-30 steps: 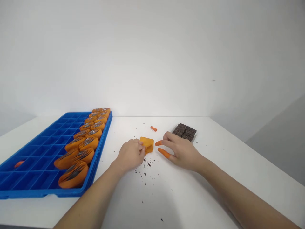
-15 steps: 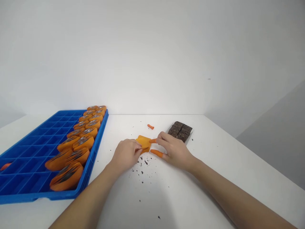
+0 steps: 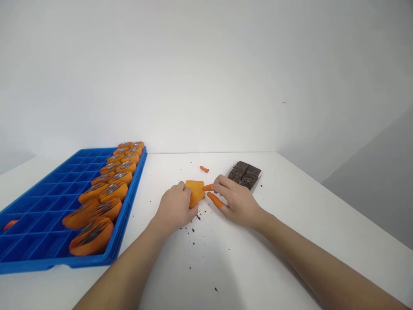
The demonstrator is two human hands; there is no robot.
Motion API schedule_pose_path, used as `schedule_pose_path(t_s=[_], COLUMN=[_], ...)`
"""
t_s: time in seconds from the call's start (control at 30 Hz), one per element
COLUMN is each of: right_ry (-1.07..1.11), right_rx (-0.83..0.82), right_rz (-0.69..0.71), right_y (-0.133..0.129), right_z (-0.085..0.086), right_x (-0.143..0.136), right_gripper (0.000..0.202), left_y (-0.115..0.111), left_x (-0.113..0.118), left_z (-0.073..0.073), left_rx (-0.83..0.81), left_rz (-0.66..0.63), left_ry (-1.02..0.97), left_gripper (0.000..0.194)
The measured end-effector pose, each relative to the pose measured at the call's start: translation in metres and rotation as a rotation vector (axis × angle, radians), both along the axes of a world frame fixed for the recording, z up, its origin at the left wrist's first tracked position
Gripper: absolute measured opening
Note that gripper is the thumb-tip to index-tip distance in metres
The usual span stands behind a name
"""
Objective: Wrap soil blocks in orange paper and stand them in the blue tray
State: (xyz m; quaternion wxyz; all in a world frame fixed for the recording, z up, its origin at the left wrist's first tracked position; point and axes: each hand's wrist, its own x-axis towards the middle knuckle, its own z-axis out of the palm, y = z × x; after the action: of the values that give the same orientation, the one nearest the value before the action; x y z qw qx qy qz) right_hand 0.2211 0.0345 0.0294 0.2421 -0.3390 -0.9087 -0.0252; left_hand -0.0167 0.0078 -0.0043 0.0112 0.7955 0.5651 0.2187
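My left hand (image 3: pixel 174 205) is closed on the left side of a small flat orange packet (image 3: pixel 195 192), whose square top faces up; the fingers hide part of it. At the packet's right edge is my right hand (image 3: pixel 236 200), with orange finger cots on the thumb and index finger. Those two fingertips are apart, with nothing visible between them. The index tip is very near or touching the packet; I cannot tell which. Beyond the right hand, dark brown fibrous blocks (image 3: pixel 244 174) lie side by side on a white tray (image 3: pixel 257 185).
On the left stands a blue compartment tray (image 3: pixel 127 215). Several folded orange packets (image 3: pixel 113 192) with dark filling fill its right-hand rows, and a small orange piece (image 3: pixel 11 224) lies in a left compartment. A loose orange finger cot (image 3: pixel 204 169) and dark crumbs (image 3: pixel 193 230) lie on the table.
The orange packet has gone from partly folded open to a flat, square face. My left hand has shifted slightly right around it. My right thumb has moved up a little.
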Motion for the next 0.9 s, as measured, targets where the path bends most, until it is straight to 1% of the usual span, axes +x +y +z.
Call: schedule_pose_path(t_s=[0.1,0.23,0.33,0.43,0.5,0.6,0.67,0.77,0.83,0.87,0.9], right_ry=[0.012,0.039,0.054,0.074,0.088,0.107,0.117,0.137,0.138,0.132,0.125], right_rx=[-0.009,0.028,0.026,0.019,0.025,0.048,0.061,0.075,0.08,0.076,0.066], right_rz=[0.004,-0.048,-0.078,-0.09,-0.068,-0.009,0.002,-0.015,-0.044,-0.063,-0.083], right_y=[0.0,0.0,0.0,-0.001,-0.001,0.0,0.001,0.002,0.002,0.002,0.002], right_z=[-0.001,0.0,0.003,0.008,0.01,0.011,0.011,0.01,0.009,0.009,0.008], right_x=[-0.001,-0.001,-0.001,0.0,0.001,0.003,0.004,0.005,0.005,0.005,0.005], right_gripper=[0.02,0.011,0.015,0.016,0.017,0.036,0.044,0.043,0.039,0.036,0.033], left_y=[0.004,0.008,0.006,0.003,0.0,-0.003,-0.004,-0.006,-0.008,-0.008,-0.009], left_x=[0.0,-0.007,-0.011,-0.013,-0.012,-0.008,-0.005,-0.002,-0.002,-0.002,-0.002], left_z=[-0.001,-0.002,-0.001,0.001,0.005,0.015,0.022,0.029,0.028,0.026,0.022], left_rx=[-0.019,-0.042,-0.036,0.003,0.044,0.094,0.107,0.064,-0.006,-0.043,-0.074], left_rz=[0.017,0.023,0.033,0.054,0.066,0.05,0.02,-0.046,-0.085,-0.099,-0.111], left_ry=[0.081,0.094,0.056,-0.023,-0.089,-0.172,-0.202,-0.264,-0.368,-0.434,-0.5], left_gripper=[0.008,0.023,0.025,0.025,0.024,0.019,0.016,0.012,0.003,0.006,0.014])
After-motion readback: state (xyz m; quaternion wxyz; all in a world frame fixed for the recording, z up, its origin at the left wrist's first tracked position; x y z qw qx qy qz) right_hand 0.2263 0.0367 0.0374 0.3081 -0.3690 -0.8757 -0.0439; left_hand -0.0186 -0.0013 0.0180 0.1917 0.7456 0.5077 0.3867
